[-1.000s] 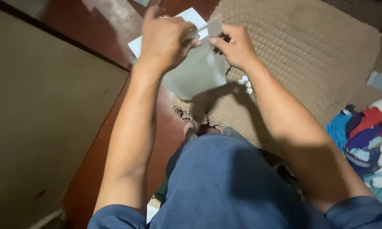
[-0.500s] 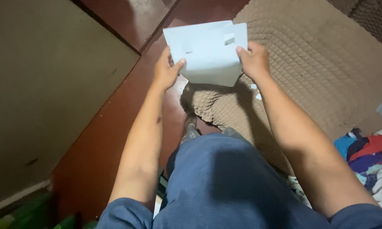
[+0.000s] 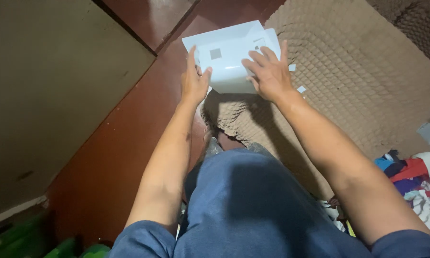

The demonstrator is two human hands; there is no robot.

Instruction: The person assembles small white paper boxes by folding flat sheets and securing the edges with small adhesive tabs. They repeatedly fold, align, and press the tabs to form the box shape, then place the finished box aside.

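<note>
Paper: white folded sheet with small square cut-outs [image 3: 229, 57], over the tan woven mat's [image 3: 367, 71] edge
Left hand [image 3: 195, 81]: pinching the sheet's left edge
Right hand [image 3: 268, 71]: fingers spread, pressed flat on the sheet
Progress: squares cut, scraps [image 3: 301, 89] on mat; flattening seemingly remains

Lower right part of white paper sheet [image 3: 227, 57] hidden under right hand [image 3: 268, 74]; left edge covered by left hand [image 3: 194, 82]. Palms not visible. Cloth pile [image 3: 418, 184], well right of the right hand, cut by frame edge. Small paper scraps [image 3: 301, 89] just beside right hand: shape indistinct.
</note>
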